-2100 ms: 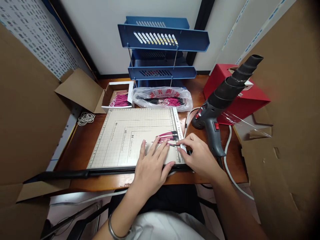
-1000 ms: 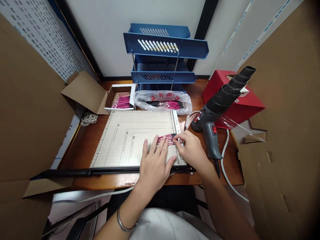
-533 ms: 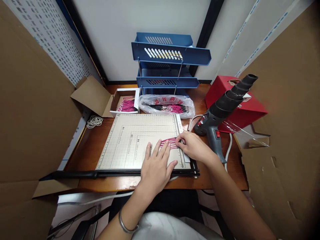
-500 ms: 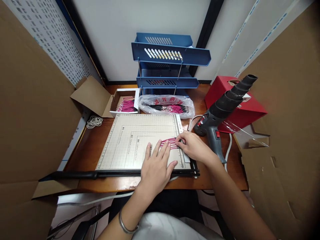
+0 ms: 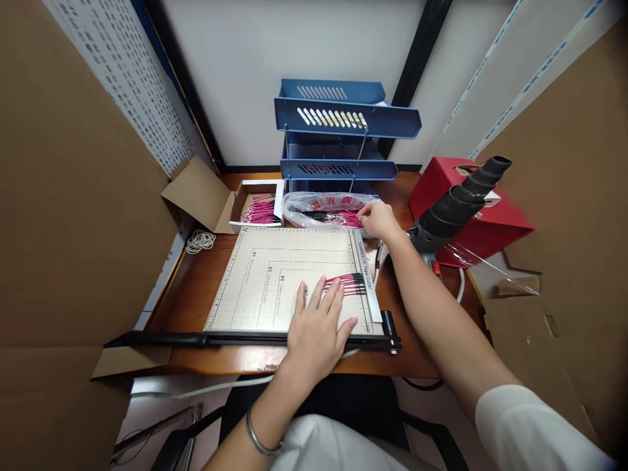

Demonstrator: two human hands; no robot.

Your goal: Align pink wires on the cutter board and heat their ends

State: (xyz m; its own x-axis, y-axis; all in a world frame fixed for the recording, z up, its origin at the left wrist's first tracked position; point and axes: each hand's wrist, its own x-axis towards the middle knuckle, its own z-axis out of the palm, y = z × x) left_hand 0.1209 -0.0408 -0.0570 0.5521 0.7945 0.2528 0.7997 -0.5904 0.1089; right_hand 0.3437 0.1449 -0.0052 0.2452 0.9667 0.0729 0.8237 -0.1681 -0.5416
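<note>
My left hand [image 5: 318, 324] lies flat and open on the beige paper-cutter board [image 5: 275, 275], its fingertips pressing a row of pink wires with black ends [image 5: 350, 283] against the board's right-hand ruler. My right hand [image 5: 377, 219] is stretched to the back of the desk, at the right end of a clear plastic bag [image 5: 324, 209] holding more pink and black wires. Its fingers are curled at the bag's mouth; whether they hold a wire is hidden.
A small open carton of pink wires [image 5: 258, 210] sits at the back left beside rubber bands [image 5: 200, 241]. Blue stacked letter trays [image 5: 343, 131] stand behind. A black heat gun [image 5: 456, 206] and a red box [image 5: 471, 209] are at the right. Cardboard walls flank both sides.
My right hand left the wires at the ruler and reached back to the plastic bag. The left hand stays flat on the row. The view shifted slightly.
</note>
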